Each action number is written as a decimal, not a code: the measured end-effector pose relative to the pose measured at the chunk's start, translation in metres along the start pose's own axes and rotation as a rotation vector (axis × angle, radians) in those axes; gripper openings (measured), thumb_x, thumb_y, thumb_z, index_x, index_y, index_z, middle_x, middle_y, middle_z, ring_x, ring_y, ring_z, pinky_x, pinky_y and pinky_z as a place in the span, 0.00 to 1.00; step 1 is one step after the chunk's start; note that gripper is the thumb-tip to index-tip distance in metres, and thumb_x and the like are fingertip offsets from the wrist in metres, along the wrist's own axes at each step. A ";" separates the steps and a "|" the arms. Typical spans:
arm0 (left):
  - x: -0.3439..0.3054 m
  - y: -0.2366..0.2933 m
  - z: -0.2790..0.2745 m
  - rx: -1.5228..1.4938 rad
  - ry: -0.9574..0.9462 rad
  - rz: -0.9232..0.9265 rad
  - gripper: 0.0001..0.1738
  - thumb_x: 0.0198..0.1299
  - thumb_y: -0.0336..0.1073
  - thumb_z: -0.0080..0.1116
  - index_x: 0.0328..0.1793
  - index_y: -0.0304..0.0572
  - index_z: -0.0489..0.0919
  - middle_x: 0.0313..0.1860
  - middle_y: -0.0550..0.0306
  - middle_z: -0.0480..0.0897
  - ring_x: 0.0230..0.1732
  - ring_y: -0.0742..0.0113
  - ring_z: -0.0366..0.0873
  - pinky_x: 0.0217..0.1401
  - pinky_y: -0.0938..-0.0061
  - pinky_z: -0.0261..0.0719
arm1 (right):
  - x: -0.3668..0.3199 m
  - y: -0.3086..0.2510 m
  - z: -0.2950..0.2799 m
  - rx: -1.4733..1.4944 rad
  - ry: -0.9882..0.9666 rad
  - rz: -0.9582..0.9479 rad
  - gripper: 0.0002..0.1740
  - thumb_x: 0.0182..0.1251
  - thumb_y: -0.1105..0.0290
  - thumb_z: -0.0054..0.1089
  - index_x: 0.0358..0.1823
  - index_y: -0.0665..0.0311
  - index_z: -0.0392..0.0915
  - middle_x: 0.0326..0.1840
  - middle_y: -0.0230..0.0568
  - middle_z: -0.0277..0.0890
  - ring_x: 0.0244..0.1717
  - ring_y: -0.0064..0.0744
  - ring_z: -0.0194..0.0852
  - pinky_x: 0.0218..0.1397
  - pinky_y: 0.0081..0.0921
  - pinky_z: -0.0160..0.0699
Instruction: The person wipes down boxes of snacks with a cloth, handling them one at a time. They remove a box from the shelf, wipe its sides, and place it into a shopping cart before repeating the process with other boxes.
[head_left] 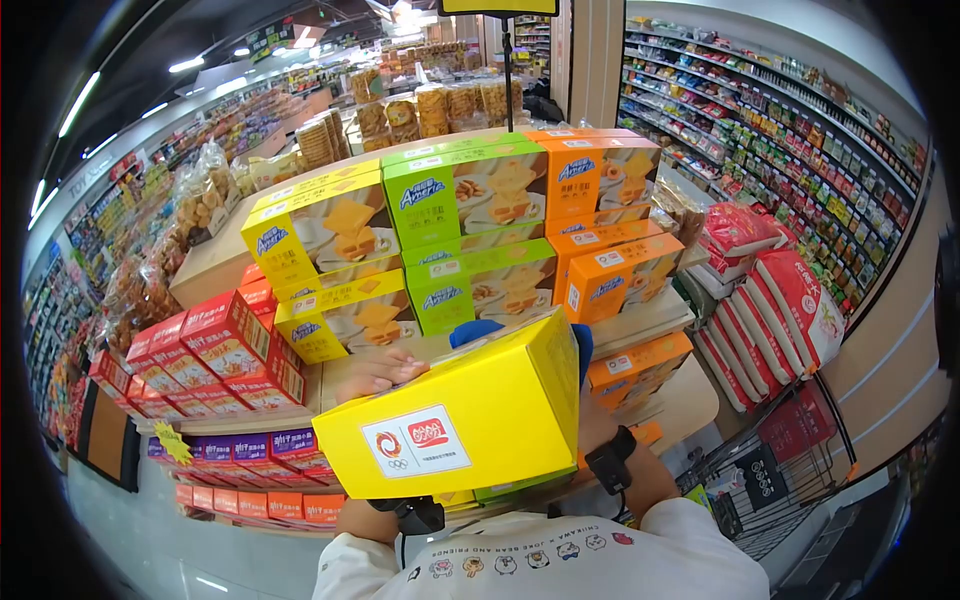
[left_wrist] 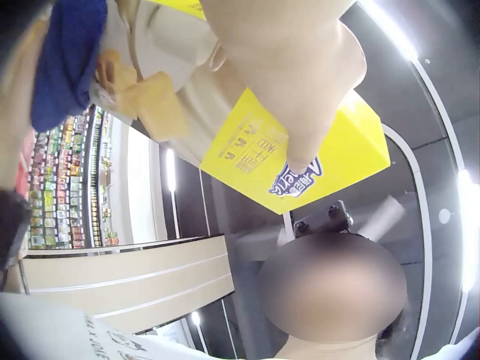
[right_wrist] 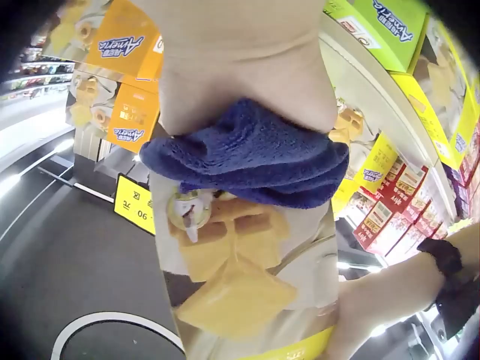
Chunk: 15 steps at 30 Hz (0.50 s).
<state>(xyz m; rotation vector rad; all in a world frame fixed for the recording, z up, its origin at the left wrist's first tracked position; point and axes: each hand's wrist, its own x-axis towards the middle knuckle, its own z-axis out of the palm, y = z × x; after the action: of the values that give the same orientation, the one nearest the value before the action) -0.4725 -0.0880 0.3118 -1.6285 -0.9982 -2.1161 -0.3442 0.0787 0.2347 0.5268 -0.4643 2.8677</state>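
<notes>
In the head view a yellow cake box (head_left: 450, 410) is held up tilted in front of the chest. My left hand (head_left: 380, 372) grips it at its left end, fingers lying over the upper edge; the left wrist view shows the thumb of that hand (left_wrist: 304, 142) against the printed yellow end. A dark blue cloth (right_wrist: 247, 157) lies against the pictured face of the box, under my right hand (right_wrist: 247, 97), which holds it there. Most of the right hand is hidden behind the box in the head view, with bits of cloth showing past its edge.
Stacked yellow boxes (head_left: 330, 230), green boxes (head_left: 470, 190) and orange boxes (head_left: 600, 180) stand on the display just beyond. Red boxes (head_left: 220, 340) fill its left side. On the right are red-and-white sacks (head_left: 790, 310) and a shopping cart (head_left: 770, 500).
</notes>
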 end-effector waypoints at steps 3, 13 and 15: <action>0.001 0.004 0.003 -0.074 -0.047 0.001 0.17 0.59 0.35 0.64 0.45 0.43 0.66 0.39 0.51 0.74 0.42 0.59 0.74 0.55 0.59 0.72 | -0.019 0.003 -0.023 0.079 0.114 -0.016 0.25 0.76 0.58 0.40 0.69 0.60 0.62 0.70 0.45 0.63 0.65 0.39 0.67 0.72 0.39 0.61; -0.044 -0.026 -0.014 -0.698 0.188 -0.510 0.35 0.62 0.55 0.56 0.71 0.49 0.63 0.65 0.58 0.73 0.66 0.56 0.70 0.69 0.58 0.66 | -0.014 0.007 0.039 -1.929 0.114 -0.308 0.33 0.59 0.65 0.69 0.65 0.61 0.66 0.63 0.38 0.72 0.57 0.32 0.74 0.62 0.28 0.72; -0.026 -0.022 -0.012 -0.681 0.231 -0.532 0.38 0.61 0.59 0.56 0.72 0.51 0.63 0.67 0.60 0.72 0.68 0.56 0.68 0.69 0.58 0.67 | -0.020 0.010 0.020 -1.583 0.048 -0.105 0.34 0.62 0.61 0.65 0.68 0.61 0.63 0.65 0.42 0.69 0.58 0.35 0.73 0.62 0.31 0.72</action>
<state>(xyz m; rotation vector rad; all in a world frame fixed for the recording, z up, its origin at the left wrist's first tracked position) -0.4862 -0.0856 0.2784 -1.4030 -0.7251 -3.1858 -0.3222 0.0601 0.2421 0.1203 -2.1518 1.5478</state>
